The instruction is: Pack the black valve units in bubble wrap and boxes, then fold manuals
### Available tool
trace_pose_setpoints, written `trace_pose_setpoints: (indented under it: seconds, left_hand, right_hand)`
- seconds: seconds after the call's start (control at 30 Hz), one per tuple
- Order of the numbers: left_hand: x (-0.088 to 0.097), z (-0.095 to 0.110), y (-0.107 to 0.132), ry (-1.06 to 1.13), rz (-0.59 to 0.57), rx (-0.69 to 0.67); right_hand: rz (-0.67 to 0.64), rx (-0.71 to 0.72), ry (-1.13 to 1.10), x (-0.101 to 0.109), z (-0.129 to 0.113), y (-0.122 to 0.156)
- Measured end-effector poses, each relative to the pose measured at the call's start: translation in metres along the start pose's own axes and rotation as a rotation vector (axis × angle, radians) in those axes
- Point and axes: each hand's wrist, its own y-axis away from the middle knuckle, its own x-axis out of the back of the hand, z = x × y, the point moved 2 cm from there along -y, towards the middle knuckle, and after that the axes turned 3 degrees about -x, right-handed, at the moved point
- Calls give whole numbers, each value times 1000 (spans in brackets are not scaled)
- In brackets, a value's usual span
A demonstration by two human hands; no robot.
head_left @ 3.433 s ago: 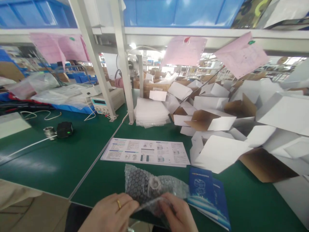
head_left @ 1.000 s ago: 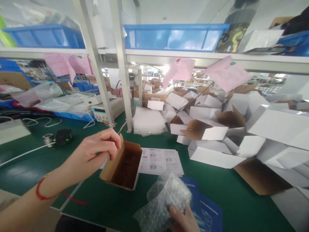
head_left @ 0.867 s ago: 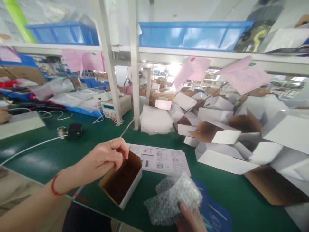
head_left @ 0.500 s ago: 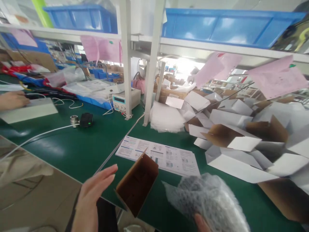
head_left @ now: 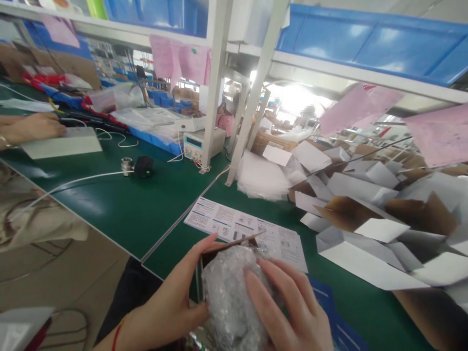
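Observation:
A bubble-wrapped item (head_left: 228, 292) sits in the mouth of a small cardboard box (head_left: 219, 246) near the table's front edge. My left hand (head_left: 175, 297) clasps the box's left side. Over the wrapped bundle lies my right hand (head_left: 288, 312), fingers spread and pressing on it. Behind the box, a printed instruction sheet (head_left: 248, 229) rests flat on the green mat. A blue booklet (head_left: 334, 321) lies just right of my right hand.
A heap of open white boxes (head_left: 365, 214) fills the right side. Foam bags (head_left: 261, 175) are stacked by the shelf posts (head_left: 252, 92). A black device with a cable (head_left: 143, 166) and a power supply (head_left: 199, 142) sit at left. Another person's hand (head_left: 31, 127) rests far left.
My left hand pulled a small box to the table's front edge and stood it up. My right hand carried the bubble-wrapped item into its opening. The view swung left.

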Motion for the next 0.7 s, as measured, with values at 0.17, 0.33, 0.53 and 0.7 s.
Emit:
trace_pose_setpoints:
  seconds: [0.17,0.33,0.53,0.7]
  left_hand:
    - [5,6,-16,131,-96,-11]
    - [10,8,-23,167,-133,-94]
    - [17,8,-29,154,-144,-105]
    - [25,22,-39,134,-206,-92]
  right_hand:
    - [-230,31,63,14,-6,-47]
    - [-335,-18,-63,15,-4,-70]
    - [-293,-83,-190,8,1,-69]
    - [-297,64,13,5,4,-51]
